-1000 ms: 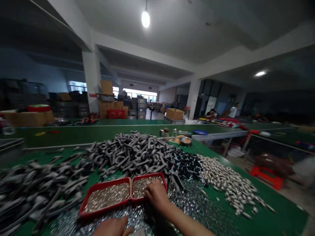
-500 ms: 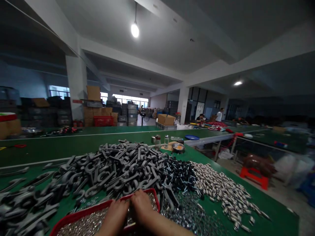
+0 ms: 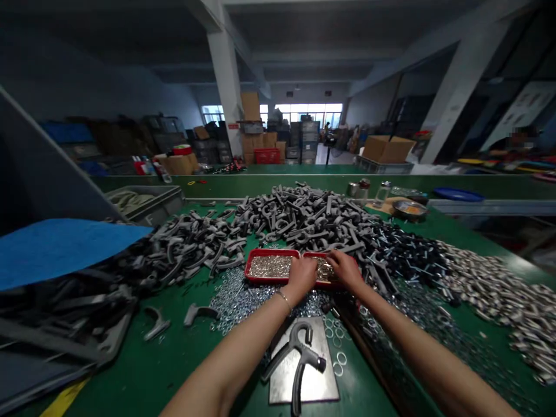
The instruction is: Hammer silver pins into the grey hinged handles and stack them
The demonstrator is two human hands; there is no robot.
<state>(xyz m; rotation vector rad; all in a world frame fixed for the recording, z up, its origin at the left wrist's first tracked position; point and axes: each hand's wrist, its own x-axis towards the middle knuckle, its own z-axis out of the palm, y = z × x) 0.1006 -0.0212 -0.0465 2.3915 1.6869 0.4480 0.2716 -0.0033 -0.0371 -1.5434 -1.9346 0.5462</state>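
Two red trays of small shiny metal parts stand side by side, the left tray [image 3: 248,270] and the right tray [image 3: 319,284]. My left hand [image 3: 303,272] is curled closed where the trays meet; its fingertips are hidden. Over the right tray, my right hand [image 3: 344,267] has its fingers bent down among the small parts, and I cannot make out what they pinch. Below my hands, a grey forked plastic handle [image 3: 299,347] with a dark end lies on a metal plate [image 3: 324,389]. Several thin metal rings [image 3: 339,364] lie beside the plate.
Behind the trays rises a heap of grey plastic handles [image 3: 299,214]. To the right lie black parts with metal pins [image 3: 403,255] and silver cylinders [image 3: 490,289]. A grey crate [image 3: 163,202] and a blue sheet [image 3: 65,249] are at the left. A person [image 3: 515,145] sits far right.
The view has swung left and downward, bringing the metal plate, the forked handle and the blue sheet into sight. Both hands are still at the red trays.
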